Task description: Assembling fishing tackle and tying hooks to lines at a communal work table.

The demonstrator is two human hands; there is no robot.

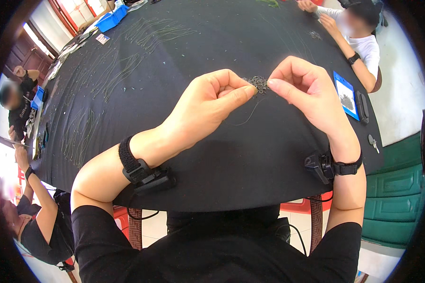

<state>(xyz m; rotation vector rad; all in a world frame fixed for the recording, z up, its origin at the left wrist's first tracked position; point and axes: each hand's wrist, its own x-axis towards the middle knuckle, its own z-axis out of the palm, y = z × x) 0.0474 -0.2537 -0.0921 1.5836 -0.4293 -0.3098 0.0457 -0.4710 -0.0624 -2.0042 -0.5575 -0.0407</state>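
My left hand (212, 96) is closed in a pinch, its thumb and forefinger pressed together. From beneath its fingertips a thin line (251, 114) curls down over the black cloth. Just to the right, my right hand (307, 89) also pinches with thumb and forefinger; anything in that pinch is too small to make out. Between the fingertips, and partly hidden by them, is a heap of small dark metal pieces (259, 84) that look like fish hooks. The two hands are a short gap apart.
Bundles of thin greenish line (123, 70) lie across the black-covered table (212, 174) to the left. A blue-edged packet (346, 96), a black case (362, 107) and keys (373, 142) lie at right. Blue trays (112, 19) stand far left. Several people sit around.
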